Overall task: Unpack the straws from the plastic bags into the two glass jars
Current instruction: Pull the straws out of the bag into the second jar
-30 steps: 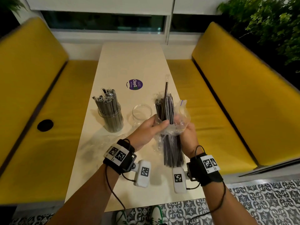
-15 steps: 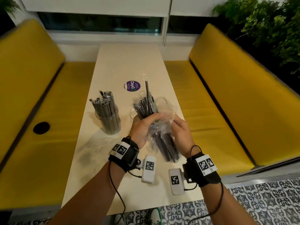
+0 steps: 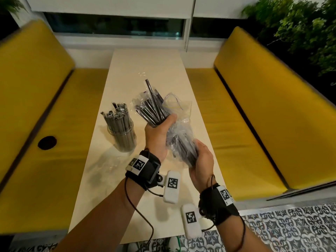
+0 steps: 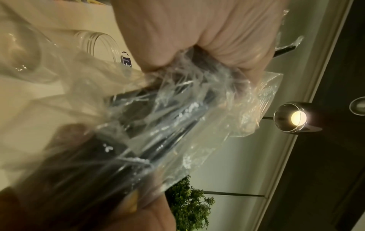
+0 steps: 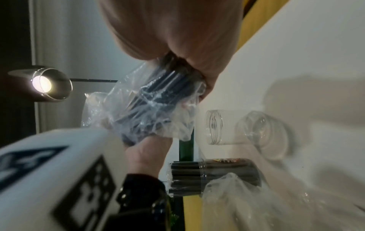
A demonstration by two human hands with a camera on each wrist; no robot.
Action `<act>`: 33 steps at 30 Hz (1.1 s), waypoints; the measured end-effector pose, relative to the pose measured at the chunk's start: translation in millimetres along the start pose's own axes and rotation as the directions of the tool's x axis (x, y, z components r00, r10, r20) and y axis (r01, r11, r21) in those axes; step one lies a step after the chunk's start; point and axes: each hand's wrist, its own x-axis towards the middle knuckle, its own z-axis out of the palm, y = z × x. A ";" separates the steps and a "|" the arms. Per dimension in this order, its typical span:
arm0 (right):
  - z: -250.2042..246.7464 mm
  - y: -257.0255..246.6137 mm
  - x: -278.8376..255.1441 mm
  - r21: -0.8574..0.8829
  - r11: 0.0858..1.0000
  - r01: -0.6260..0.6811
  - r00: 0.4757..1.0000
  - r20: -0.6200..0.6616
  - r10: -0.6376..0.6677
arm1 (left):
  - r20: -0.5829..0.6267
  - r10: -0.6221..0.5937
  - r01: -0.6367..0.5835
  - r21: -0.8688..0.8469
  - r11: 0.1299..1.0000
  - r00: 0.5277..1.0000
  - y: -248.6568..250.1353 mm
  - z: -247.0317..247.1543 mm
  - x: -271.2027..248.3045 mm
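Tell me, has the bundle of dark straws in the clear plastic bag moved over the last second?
Yes. The bundle of dark straws has tipped from upright to leaning left, toward the filled glass jar.

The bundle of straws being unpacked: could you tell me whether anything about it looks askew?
Yes. One straw juts well past the other straws gripped in the left hand, so the ends are uneven. The right hand grips the plastic bag, crumpled round the lower ends.

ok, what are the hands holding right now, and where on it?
Both hold one bundle of straws in its plastic bag: left hand grips the upper part where straws stick out, right hand grips the bagged lower end.
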 end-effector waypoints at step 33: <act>31.5 -86.4 4.5 0.045 0.154 0.987 0.104 0.548 -0.830 | 0.383 -0.392 0.490 -0.201 0.848 0.836 27.7 52.4 -8.4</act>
